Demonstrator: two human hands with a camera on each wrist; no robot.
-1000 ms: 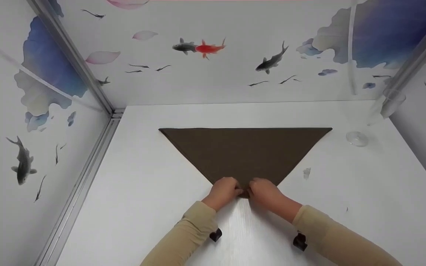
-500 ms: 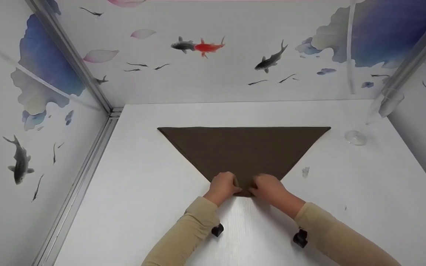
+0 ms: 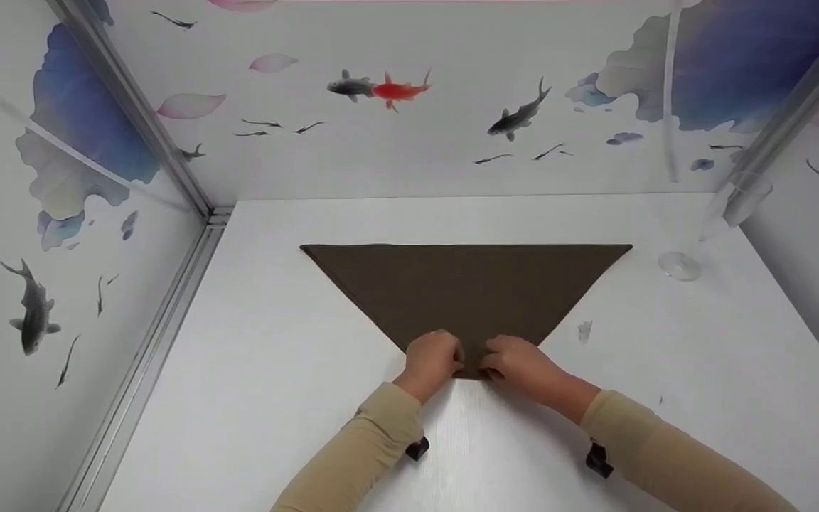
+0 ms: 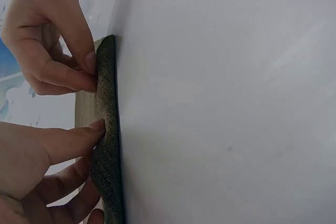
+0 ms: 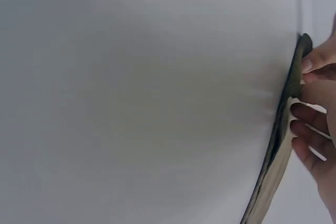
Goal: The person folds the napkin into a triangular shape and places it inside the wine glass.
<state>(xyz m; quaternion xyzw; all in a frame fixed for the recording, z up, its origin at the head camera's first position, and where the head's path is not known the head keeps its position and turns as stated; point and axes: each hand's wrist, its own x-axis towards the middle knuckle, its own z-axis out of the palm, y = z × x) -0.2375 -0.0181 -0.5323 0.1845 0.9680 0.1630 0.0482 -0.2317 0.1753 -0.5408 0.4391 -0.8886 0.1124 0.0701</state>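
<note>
A dark brown cloth (image 3: 466,291) lies on the white table, its long straight edge at the far side and its sides narrowing toward the person. The near end is turned into a narrow roll, seen close up as a thick rolled edge (image 4: 109,103) in the left wrist view. My left hand (image 3: 432,361) pinches this edge on the left, thumb on the near face and fingers behind. Just to the right, my right hand (image 3: 523,364) pinches the same edge between thumb and fingers. A pale layer of cloth (image 5: 281,163) shows by the right fingers in the right wrist view.
At the back right is a clear glass, with its round base (image 3: 680,267) and bowl (image 3: 749,199) showing. A small clear piece (image 3: 585,331) lies right of the cloth. Printed white walls with metal rails (image 3: 200,192) enclose the table's back and sides.
Both hands have spread slightly apart along the near edge, the right one moving to the right. That end of the cloth now shows a wider, flatter edge. The far edge keeps its place.
</note>
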